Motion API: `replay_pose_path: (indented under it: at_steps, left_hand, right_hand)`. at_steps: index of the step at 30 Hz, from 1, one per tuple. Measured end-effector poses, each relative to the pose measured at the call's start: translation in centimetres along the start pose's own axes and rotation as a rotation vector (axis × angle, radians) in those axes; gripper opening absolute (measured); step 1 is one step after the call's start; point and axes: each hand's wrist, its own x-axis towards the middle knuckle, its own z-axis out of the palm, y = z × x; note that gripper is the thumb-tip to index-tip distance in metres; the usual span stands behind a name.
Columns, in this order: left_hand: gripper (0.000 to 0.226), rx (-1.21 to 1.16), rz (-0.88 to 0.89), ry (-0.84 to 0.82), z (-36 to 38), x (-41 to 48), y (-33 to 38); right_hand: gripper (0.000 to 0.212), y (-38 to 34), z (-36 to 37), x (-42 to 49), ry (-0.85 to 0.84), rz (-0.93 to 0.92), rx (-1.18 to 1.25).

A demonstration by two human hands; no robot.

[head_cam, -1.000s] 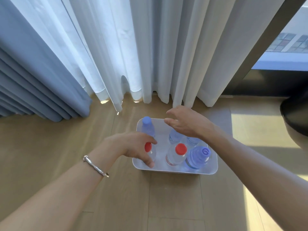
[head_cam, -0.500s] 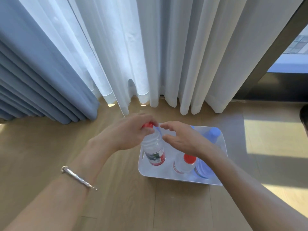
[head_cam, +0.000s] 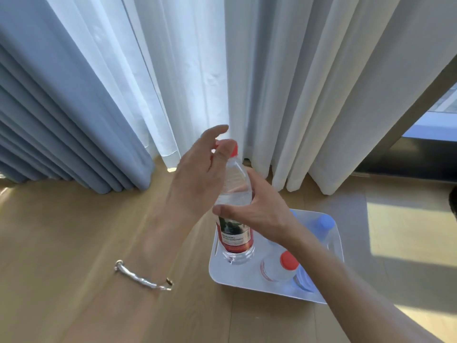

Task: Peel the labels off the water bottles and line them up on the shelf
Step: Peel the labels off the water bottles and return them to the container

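Head view: the right hand (head_cam: 257, 209) wraps the red-capped water bottle (head_cam: 236, 241) at mid-body, thumb across the front just above its red label (head_cam: 235, 235). The left hand (head_cam: 197, 177) has its thumb on the cap and its fingers loosely spread; whether it pinches is unclear. The bottle is upright, its long axis near vertical, cap toward 12 o'clock, over the 9 o'clock end of the white tub (head_cam: 247, 284).

The floor (head_cam: 74, 231) is pale wood planking, with a bright patch of sunlight (head_cam: 408, 231) on its right side. A white plastic tub (head_cam: 247, 285) sits directly on it right of centre. Along the far edge, blue curtains (head_cam: 61, 120) and white curtains (head_cam: 247, 95) hang down to the boards.
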Motion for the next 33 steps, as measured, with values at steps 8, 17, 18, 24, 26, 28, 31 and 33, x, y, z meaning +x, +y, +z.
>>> replay_pose_path:
  at_steps: [8, 17, 18, 24, 26, 28, 31, 33]
  left_hand:
    - [0.086, -0.064, -0.133, -0.337, 2.5, -5.3, -3.4]
    - [0.033, -0.271, -0.224, -0.27, 5.0, -3.4, -2.2]
    - [0.032, -0.313, -0.247, -0.272, 4.8, -3.0, -2.2]
    - [0.043, -0.628, -0.296, -0.372, 4.5, -2.4, -1.4]
    - [0.053, -0.657, -0.291, -0.388, 4.7, -2.8, -1.2]
    - [0.057, -0.628, -0.282, -0.367, 4.7, -3.0, -1.0]
    - [0.056, -0.55, -0.272, -0.35, 4.2, -2.9, -0.9]
    - [0.043, -0.351, -0.219, -0.274, 3.7, -2.4, -1.3]
  right_hand:
    - [0.062, 1.5, -0.2, -0.2, 0.292, 0.134, 0.135]
    - [0.066, -0.3, -3.5, -1.2, 0.14, 0.036, 0.126]
    - [0.059, -0.2, -3.8, -1.2, 0.153, 0.023, 0.141]
    - [0.051, 0.7, -3.2, -2.0, 0.19, 0.054, 0.381]
    - [0.057, 0.9, -2.1, -2.2, 0.142, 0.076, 0.548]
    - [0.057, 1.0, -1.1, -2.3, 0.129, 0.116, 0.708]
    - [0.054, 0.9, -0.2, -2.2, 0.094, 0.14, 0.856]
    - [0.053, 0.5, 0.0, -2.0, 0.076, 0.149, 0.906]
